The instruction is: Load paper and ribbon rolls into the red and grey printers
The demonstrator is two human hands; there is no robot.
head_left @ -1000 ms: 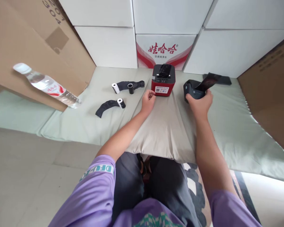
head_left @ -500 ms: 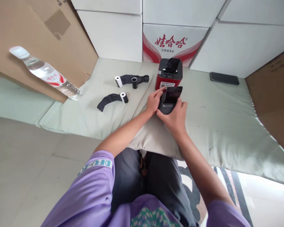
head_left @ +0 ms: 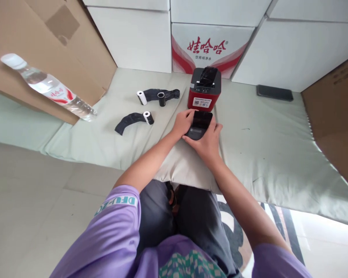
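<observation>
you have the black device (head_left: pixel 196 133) in your right hand (head_left: pixel 208 139), thumb and fingers wrapped about its near end; your left hand (head_left: pixel 185 121) touches its left edge, though whether those fingers grip it i cannot tell. the device is just in front of the red printer (head_left: pixel 203 92), with a roll (head_left: pixel 148 118) off to the left.

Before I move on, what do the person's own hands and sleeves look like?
The left hand and right hand are bare, with no gloves or watches visible. The left sleeve is purple and short, with a pale band near its hem carrying teal lettering that begins "DFU". The right sleeve is also purple; no lettering shows on it.
</observation>
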